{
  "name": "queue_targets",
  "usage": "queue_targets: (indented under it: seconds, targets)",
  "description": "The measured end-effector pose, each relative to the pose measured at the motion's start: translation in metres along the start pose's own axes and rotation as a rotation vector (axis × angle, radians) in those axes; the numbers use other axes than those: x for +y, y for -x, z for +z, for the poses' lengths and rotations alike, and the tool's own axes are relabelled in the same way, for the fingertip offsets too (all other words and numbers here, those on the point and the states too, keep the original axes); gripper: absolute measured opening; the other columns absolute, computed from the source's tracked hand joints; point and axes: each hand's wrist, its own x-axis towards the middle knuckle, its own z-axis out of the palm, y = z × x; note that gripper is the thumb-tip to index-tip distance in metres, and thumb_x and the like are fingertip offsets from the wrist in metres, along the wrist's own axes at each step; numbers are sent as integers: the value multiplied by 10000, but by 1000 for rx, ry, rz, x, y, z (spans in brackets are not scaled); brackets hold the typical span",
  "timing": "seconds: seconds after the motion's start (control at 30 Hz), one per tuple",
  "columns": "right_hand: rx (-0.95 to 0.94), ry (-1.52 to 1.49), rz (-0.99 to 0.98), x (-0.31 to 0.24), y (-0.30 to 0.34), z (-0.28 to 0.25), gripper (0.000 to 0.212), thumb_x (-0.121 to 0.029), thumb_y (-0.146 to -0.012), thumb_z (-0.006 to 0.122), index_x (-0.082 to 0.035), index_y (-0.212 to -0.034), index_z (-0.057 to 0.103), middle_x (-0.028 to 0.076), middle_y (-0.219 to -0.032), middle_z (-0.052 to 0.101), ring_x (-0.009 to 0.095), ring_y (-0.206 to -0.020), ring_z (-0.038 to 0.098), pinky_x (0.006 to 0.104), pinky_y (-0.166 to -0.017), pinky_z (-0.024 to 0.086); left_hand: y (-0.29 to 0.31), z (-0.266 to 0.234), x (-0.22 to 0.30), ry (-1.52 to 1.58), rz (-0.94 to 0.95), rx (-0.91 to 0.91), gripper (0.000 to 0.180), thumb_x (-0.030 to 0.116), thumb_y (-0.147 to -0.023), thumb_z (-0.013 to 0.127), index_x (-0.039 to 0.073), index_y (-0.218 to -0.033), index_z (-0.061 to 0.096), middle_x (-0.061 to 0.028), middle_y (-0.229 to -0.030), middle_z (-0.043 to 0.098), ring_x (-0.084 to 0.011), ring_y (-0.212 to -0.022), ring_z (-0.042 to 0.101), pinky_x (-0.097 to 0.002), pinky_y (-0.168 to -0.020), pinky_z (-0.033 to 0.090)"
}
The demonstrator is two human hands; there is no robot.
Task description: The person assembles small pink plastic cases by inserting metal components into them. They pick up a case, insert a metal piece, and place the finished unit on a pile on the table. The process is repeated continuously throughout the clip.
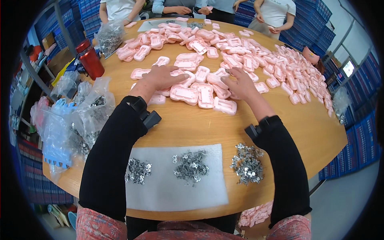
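Observation:
A loose cluster of pink plastic casings [184, 94] lies on the wooden table in front of me, several with their hollow insides facing up. My left hand [161, 78] rests on the cluster's left side, fingers stretched out over the casings. At its right edge my right hand [241, 85] touches the casings with its fingers apart. Neither hand grips a casing. Nearer to me, a white foam sheet [160, 200] carries two heaps of small metal parts [191, 166]. A third metal heap [247, 164] sits on bare wood to its right.
A large mound of pink casings [276, 66] spreads across the far and right table. At left stand a red bottle [90, 60] and clear plastic bags [90, 108] with metal parts. Several people work along the far edge. Blue crates [356, 144] are stacked around. More pink casings [256, 214] lie below the near edge.

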Motion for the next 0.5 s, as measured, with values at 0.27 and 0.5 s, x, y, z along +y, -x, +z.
queue_targets:
  seconds: [0.27, 0.5]
  targets:
    - [-305, -258, 199, -21, -7, 40, 675, -538, -856, 636, -30, -1300, 611, 238, -1250, 635, 371, -1164, 608, 404, -1003, 473, 38, 0, 22, -38, 82, -63, 809, 743, -838, 517, 169, -1406, 552, -322, -1325, 537, -471, -1289, 455, -494, -1104, 358]
    - [-367, -291, 35, -69, 37, 3, 593, -452, -880, 669, -28, -1291, 611, 225, -1185, 664, 323, -1081, 651, 386, -921, 514, 69, -56, 43, -162, 0, -330, 801, 778, -833, 496, 85, -1185, 688, -272, -1231, 606, -409, -1171, 557, -452, -1010, 440]
